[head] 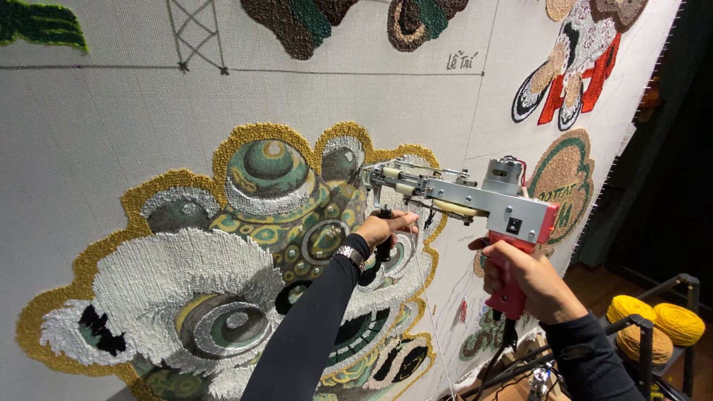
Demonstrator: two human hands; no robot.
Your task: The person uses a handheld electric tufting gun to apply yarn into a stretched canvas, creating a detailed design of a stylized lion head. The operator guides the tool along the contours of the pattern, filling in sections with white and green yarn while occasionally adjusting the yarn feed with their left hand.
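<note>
While the right hand (529, 281) has its fingers (496, 261) clamped round the red pistol grip at the rear of the tufting gun (475, 199), the left hand (385, 229) is closed on the black front handle that hangs below the gun's nose. Both hands therefore carry the tool, one at each end. The gun's long axis runs nearly level, from the grey motor and red grip at the right toward the needle end (371, 178) at the left, and that needle end meets the stretched white cloth (89, 134) just above the left hand. The left hand is the nearer of the two to the cloth; the right sits well back from it. A wristwatch (350, 255) shows on the left wrist, above a black sleeve.

Around the needle end spreads a large tufted lion-head design (223, 282) in gold, white and green. Smaller tufted patches sit on the cloth to the right of the gun. A thin strand of yarn (429, 312) drops down from the gun. Below and right of the gun, yellow yarn cones (653, 321) rest on a dark metal rack (668, 297).
</note>
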